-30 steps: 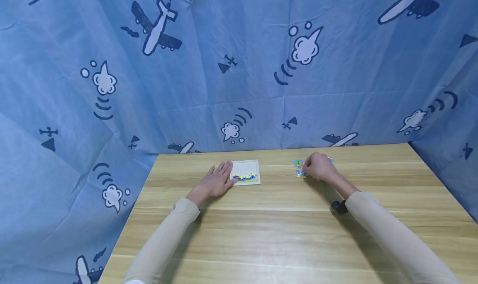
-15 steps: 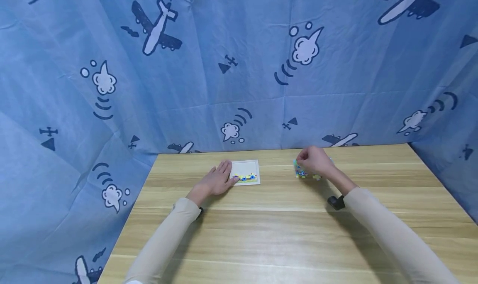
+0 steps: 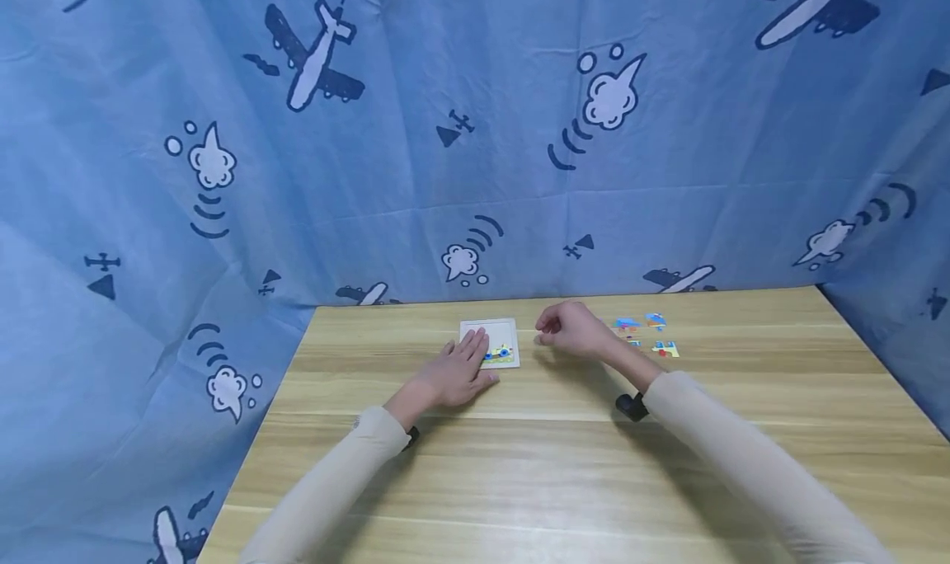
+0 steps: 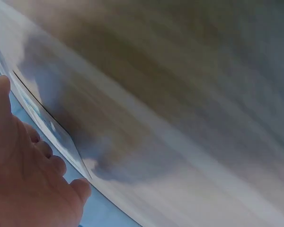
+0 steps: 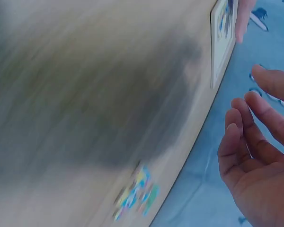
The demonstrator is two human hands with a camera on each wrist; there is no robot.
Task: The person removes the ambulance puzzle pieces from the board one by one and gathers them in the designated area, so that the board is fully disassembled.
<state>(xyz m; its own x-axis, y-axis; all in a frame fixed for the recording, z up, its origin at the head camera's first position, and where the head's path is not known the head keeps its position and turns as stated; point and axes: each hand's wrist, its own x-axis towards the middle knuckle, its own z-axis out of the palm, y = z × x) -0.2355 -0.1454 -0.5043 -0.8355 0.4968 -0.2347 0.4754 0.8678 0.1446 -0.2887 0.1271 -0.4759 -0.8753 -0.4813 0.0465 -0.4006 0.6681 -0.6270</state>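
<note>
My left hand (image 3: 460, 376) lies flat over a small white puzzle tray (image 3: 505, 330), fingers straight, covering its left part. A strip of yellow and blue train picture (image 3: 503, 352) shows along the tray's lower edge. My right hand (image 3: 571, 329) hovers just right of the tray, fingers curled, with thumb and index tips near each other. In the right wrist view that hand (image 5: 260, 151) shows several bent fingers against the blue curtain; I cannot tell whether a small piece sits between its fingertips. The left wrist view shows the left hand (image 4: 33, 175) beside the tray's edge.
Loose puzzle pieces (image 3: 656, 321) lie on the wooden table (image 3: 549, 473) beyond the right wrist, some hidden by it. The right wrist view shows a colourful cluster of pieces (image 5: 135, 194), blurred. A blue curtain (image 3: 401, 152) printed with aeroplanes hangs behind the table.
My right hand has moved left from the loose pieces to near the tray. My left hand has shifted right, farther over the tray, covering more of the train picture.
</note>
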